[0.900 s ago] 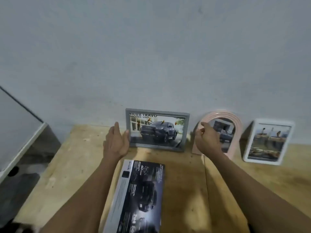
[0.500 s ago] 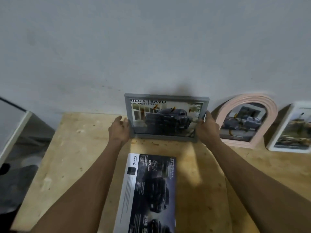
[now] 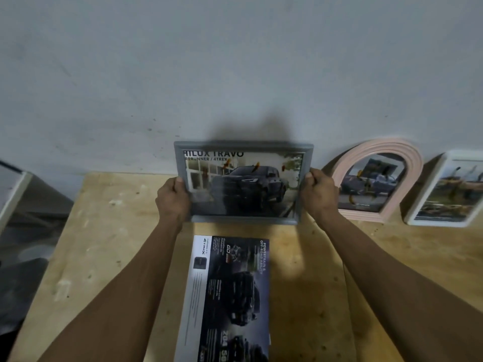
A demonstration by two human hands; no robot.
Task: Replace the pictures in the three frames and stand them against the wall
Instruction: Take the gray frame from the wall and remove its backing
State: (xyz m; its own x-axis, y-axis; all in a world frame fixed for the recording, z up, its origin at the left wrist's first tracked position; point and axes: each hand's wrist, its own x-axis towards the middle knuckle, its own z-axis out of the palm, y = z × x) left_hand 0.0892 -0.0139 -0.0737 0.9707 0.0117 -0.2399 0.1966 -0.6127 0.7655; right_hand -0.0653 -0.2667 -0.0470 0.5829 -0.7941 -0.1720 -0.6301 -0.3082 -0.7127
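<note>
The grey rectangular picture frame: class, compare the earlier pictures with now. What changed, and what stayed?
The left hand and right hand took hold of the grey rectangular picture frame by its side edges and appear to have lifted it towards the person. The pink arched frame, white frame and car brochure stayed put.

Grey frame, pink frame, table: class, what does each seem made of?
Grey frame: probably painted wood or plastic; matte moulding, glossy reflective front.
Pink frame: likely moulded plastic; smooth ridged arch.
Table: bare plywood, seemingly; pale grain, scuffs.
</note>
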